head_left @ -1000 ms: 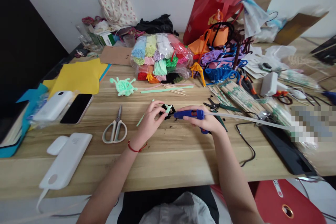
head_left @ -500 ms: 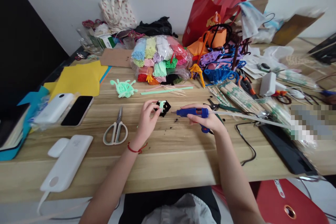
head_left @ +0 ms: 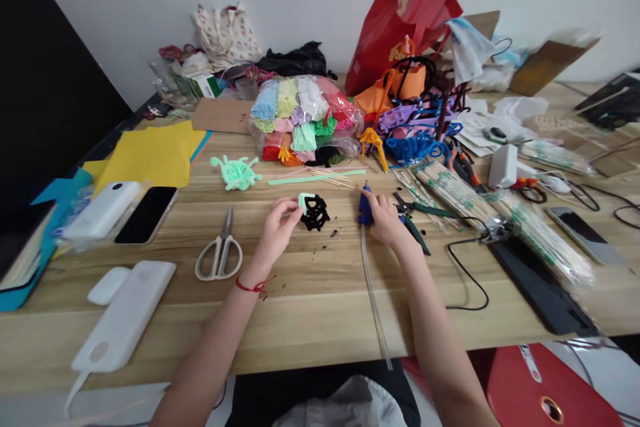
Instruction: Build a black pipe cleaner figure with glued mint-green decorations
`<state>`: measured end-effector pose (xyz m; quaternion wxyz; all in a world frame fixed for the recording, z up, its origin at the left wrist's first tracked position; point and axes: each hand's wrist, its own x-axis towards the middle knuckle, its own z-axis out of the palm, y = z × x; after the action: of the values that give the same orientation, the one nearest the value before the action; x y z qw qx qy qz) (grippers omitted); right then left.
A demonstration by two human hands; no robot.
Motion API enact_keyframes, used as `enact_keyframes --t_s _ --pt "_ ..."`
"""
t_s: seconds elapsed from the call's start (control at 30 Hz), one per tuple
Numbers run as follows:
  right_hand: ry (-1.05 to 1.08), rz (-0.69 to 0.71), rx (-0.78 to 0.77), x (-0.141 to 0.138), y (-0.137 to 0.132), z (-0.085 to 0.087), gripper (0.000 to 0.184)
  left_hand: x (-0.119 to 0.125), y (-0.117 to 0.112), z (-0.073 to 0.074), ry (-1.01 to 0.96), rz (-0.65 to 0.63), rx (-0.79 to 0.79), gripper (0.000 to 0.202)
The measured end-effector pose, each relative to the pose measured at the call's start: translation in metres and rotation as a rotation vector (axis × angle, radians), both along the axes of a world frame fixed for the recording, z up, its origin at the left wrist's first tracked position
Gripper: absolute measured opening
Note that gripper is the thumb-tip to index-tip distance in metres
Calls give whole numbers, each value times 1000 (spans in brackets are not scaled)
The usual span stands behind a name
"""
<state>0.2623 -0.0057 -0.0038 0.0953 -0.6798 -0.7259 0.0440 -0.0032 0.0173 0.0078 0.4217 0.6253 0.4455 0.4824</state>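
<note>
Glue gun and black piece in your two hands

Your left hand (head_left: pixel 277 230) is pinching the black piece (head_left: pixel 315 213) by its mint strip (head_left: pixel 303 199), low over the table (head_left: pixel 310 307), to the right of the scissors (head_left: pixel 219 255). Your right hand (head_left: pixel 386 220) is gripping the glue gun (head_left: pixel 365 211), pointing away from you, and its glue stick (head_left: pixel 373 293) is trailing past the table edge. I think you are doing well if you are holding the piece steady, keeping your fingertips away from the hot nozzle, and placing only a small drop where mint meets black. The pliers (head_left: pixel 415 217) are lying just beside your right hand.
</note>
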Motion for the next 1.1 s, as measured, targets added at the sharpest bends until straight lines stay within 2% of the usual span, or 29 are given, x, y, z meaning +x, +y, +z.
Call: enact_keyframes --t_s 0.13,0.2,0.3,0.37,0.43,0.57,0.7,0.8,0.97,1.1 --pt "40 -94 71 -1 -1 5 63 3 -4 6 -2 -80 -6 24" --pt "166 -68 167 -5 0 12 52 4 -5 8 -2 -128 -5 23" --pt "578 152 219 -17 -2 25 38 4 -6 10 -7 -217 -6 20" --pt "856 286 145 -29 -5 32 32 5 -8 12 7 -288 -11 18" --pt "1002 335 60 -41 -10 37 34 5 -9 13 25 -354 -15 16" --pt "1074 364 2 -52 -14 39 26 9 -14 14 -33 -405 -69 15" --pt "1078 377 46 -53 -13 40 19 12 -19 16 -165 -357 -191 27" --pt "1078 372 52 -55 -14 40 19 13 -19 17 -182 -308 -231 31" --pt "1148 264 89 -63 -15 35 22 12 -18 16 -191 -246 -228 31" --pt "1246 148 124 -69 -14 31 29 11 -18 17 -260 -353 -192 42"
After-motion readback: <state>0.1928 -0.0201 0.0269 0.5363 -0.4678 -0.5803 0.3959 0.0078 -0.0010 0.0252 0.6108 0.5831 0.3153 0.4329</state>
